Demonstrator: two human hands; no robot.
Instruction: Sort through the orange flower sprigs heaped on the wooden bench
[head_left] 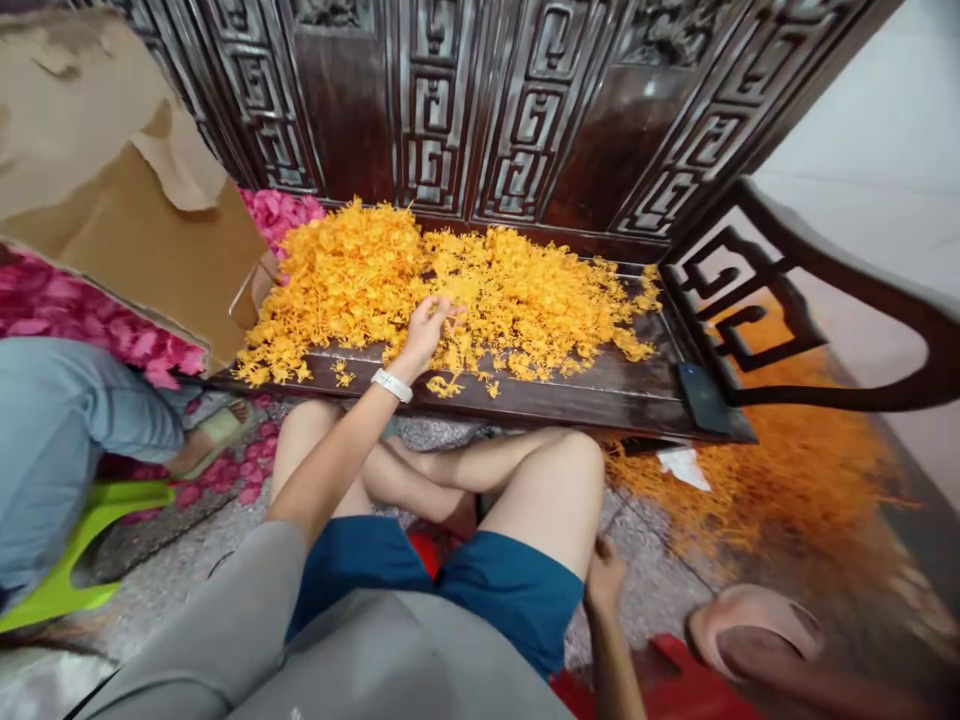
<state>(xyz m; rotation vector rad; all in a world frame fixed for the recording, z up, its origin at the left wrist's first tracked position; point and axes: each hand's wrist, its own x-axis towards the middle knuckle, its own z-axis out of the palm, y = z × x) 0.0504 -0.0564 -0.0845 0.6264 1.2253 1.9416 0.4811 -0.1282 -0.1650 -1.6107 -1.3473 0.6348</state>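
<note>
My left hand, with a white band on its wrist, reaches over a heap of small yellow-orange plastic flower pieces on a dark wooden bench. Its thumb and fingers are drawn together on what looks like one of these pieces, partly blurred into the heap behind. Low beside my right thigh is my right hand, fingers curled; whatever is in it, if anything, is hidden. Loose flower pieces lie along the front of the bench seat.
A torn cardboard box and pink petals are at left, by a seated person's leg and a green stool. A dark phone lies by the armrest. Orange strands cover the floor at right, near a slippered foot.
</note>
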